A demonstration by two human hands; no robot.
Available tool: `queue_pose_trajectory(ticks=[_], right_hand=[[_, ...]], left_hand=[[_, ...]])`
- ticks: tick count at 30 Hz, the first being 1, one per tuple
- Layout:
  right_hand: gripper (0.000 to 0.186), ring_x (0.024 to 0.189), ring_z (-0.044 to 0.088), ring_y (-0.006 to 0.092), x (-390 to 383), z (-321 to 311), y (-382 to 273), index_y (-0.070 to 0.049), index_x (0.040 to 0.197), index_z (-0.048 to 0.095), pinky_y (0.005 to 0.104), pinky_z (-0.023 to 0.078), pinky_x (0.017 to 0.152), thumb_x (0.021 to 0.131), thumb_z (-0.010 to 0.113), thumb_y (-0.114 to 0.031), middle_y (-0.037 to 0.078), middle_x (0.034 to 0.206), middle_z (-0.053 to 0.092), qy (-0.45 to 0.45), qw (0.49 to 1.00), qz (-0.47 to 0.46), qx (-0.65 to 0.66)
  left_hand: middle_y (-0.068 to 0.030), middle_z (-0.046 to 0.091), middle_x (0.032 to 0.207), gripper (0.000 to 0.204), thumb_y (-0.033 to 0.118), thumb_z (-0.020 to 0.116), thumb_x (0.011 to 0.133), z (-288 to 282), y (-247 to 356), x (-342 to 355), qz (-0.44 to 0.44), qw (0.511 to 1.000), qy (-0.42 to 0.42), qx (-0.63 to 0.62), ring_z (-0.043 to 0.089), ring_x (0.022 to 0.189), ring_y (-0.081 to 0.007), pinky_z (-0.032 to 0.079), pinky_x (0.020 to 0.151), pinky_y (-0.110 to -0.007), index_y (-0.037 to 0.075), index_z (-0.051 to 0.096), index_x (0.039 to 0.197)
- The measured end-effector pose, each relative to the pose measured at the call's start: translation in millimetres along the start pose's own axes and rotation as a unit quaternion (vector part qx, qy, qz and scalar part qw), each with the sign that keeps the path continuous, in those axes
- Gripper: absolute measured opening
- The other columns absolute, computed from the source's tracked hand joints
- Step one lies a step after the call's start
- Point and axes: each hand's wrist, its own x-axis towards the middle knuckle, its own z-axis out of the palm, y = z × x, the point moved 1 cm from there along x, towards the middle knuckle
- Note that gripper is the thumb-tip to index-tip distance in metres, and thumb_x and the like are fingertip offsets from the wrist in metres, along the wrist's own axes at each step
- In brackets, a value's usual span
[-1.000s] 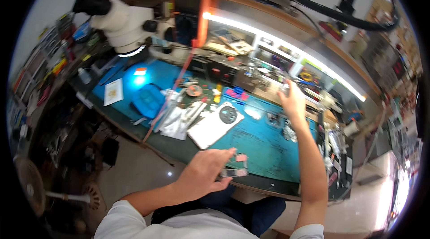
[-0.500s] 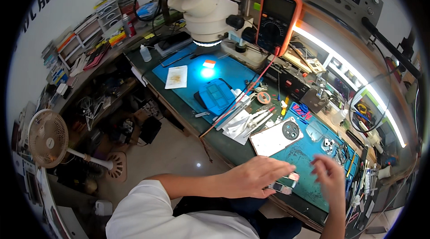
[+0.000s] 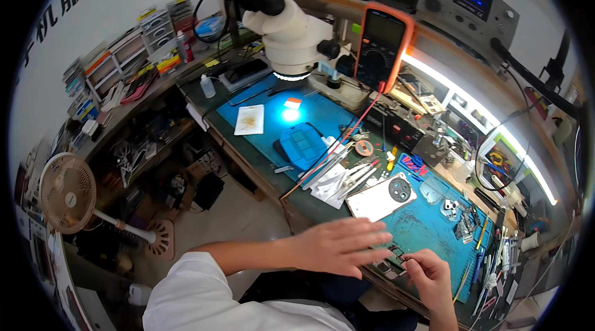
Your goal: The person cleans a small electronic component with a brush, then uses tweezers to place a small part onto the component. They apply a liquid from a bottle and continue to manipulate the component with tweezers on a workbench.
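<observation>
My left hand point(image 3: 338, 245), slightly blurred, is stretched out flat with its fingers apart. It hovers over the near edge of the mat and partly covers an opened phone frame point(image 3: 389, 269) with its inner parts bare. At the right side of that frame, my right hand point(image 3: 429, 272) pinches thumb and forefinger together on a small dark part point(image 3: 401, 258), too small to name. Just beyond the hands lies a white phone back panel point(image 3: 377, 199) with a round dark camera ring.
A microscope point(image 3: 291, 39) lights a spot on the blue mat point(image 3: 248, 97). An orange multimeter point(image 3: 384, 46) stands at the back, with its red lead crossing the bench. A blue case point(image 3: 304, 147), white tubes point(image 3: 338, 176) and clear trays point(image 3: 432, 191) lie about. Tools point(image 3: 496, 263) crowd the right edge.
My right hand has come down and left to the phone frame and closed in a pinch. My left hand has drawn back left off the frame and spread its fingers. The view has shifted slightly.
</observation>
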Motion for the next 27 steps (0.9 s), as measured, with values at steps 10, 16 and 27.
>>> queue_pose_trajectory(ticks=[10, 16, 27], right_hand=[[0.018, 0.065, 0.059, 0.019, -44.7, -27.1, 30.9, 0.0, 0.109, 0.076, 0.0312, 0.046, 0.055, 0.092, 0.069, 0.004, 0.011, 0.089, 0.066, 0.27, 0.916, -0.132, -0.267], [0.017, 0.067, 0.062, 0.0166, -57.4, -33.9, 35.7, -0.003, 0.11, 0.078, 0.0284, 0.047, 0.057, 0.094, 0.072, -0.001, 0.008, 0.09, 0.067, 0.295, 0.924, -0.118, -0.213], [0.023, 0.072, 0.066, 0.0218, -72.0, -44.5, 59.8, -0.007, 0.111, 0.077, 0.0333, 0.053, 0.061, 0.088, 0.078, -0.002, 0.007, 0.092, 0.069, 0.37, 0.882, -0.17, -0.238]], left_hand=[[-0.0283, 0.036, 0.162, 0.093, 0.022, 0.079, 0.088, -79.9, -133.1, -77.4, -0.401, 0.906, 0.002, 0.133, 0.034, 0.152, -0.0439, 0.03, 0.124, -0.047, 0.0, 0.028, 0.162], [-0.0203, 0.029, 0.169, 0.114, 0.03, 0.089, 0.076, -97.6, -150.7, -78.2, -0.481, 0.874, -0.065, -0.013, 0.028, 0.157, -0.0344, 0.024, 0.127, -0.044, 0.009, 0.024, 0.167], [-0.0214, 0.038, 0.165, 0.107, 0.045, 0.086, 0.08, -83.8, -161.2, -84.0, -0.479, 0.874, -0.073, 0.04, 0.035, 0.154, -0.0363, 0.029, 0.124, -0.045, 0.002, 0.032, 0.163]])
